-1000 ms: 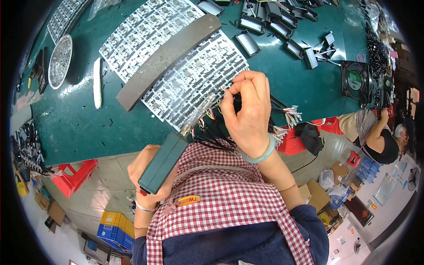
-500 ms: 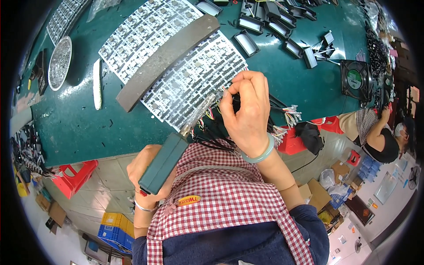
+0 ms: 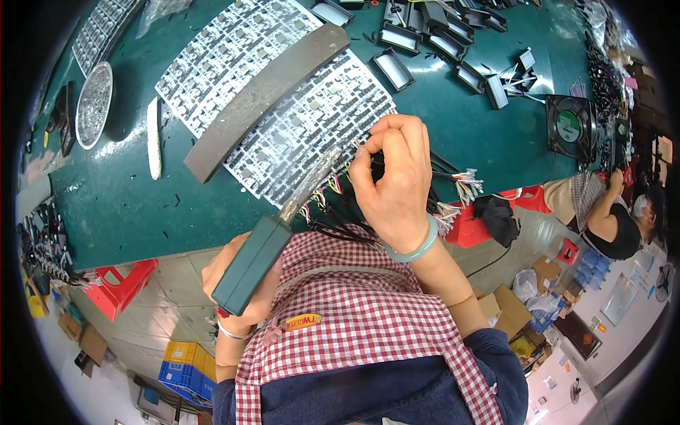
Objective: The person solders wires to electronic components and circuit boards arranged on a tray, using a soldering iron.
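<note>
Right hand [image 3: 395,177] pinches a wire [image 3: 358,142], left hand [image 3: 218,275] wraps an iron [image 3: 251,265], and a bar [image 3: 271,100] across boards [image 3: 283,152] by the tabletop's [image 3: 510,145] near edge probably weighs them down.

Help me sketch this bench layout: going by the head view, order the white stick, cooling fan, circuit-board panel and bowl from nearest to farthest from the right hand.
From the right hand:
1. Circuit-board panel: just left, by the fingertips.
2. Cooling fan: off to the right.
3. White stick: left, past the panel.
4. Bowl: far left.
</note>
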The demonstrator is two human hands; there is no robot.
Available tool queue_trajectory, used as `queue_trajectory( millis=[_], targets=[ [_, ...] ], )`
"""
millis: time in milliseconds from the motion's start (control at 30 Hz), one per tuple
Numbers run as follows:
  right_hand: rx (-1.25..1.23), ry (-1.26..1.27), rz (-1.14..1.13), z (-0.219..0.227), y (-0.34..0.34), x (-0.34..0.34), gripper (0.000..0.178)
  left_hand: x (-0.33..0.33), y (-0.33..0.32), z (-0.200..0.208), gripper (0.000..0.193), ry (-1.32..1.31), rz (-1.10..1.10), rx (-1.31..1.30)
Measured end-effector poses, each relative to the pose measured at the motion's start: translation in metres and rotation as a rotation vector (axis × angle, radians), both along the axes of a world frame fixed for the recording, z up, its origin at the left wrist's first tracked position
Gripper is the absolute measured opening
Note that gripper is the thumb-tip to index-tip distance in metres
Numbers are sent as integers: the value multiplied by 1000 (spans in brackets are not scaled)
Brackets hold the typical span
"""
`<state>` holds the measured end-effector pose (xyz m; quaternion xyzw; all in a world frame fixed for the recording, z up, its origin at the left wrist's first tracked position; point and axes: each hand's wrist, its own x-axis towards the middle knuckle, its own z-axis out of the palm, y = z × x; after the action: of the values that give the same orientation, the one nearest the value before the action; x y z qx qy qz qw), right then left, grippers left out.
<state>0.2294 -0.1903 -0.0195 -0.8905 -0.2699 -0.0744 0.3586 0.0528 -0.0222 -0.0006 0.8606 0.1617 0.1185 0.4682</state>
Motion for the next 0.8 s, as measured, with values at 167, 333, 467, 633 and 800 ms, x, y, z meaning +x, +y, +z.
queue_trajectory(
  millis=[167,333,467,633,800],
  targets=[
    [14,4,-11,-1,1,0,17,4,0,0,26,-14,-26,27],
    [35,-18,-24,-2,2,-1,18,8,1,2,27,-13,-50,-32],
    [35,-22,-31,-3,3,-1,18,11,1,2,26,-30,-52,-18],
    [26,-34,-39,-3,3,-1,18,15,2,2,26,-49,-70,4],
    [31,-29,-39,-3,3,-1,19,17,3,3,27,-49,-78,-1]
  ],
)
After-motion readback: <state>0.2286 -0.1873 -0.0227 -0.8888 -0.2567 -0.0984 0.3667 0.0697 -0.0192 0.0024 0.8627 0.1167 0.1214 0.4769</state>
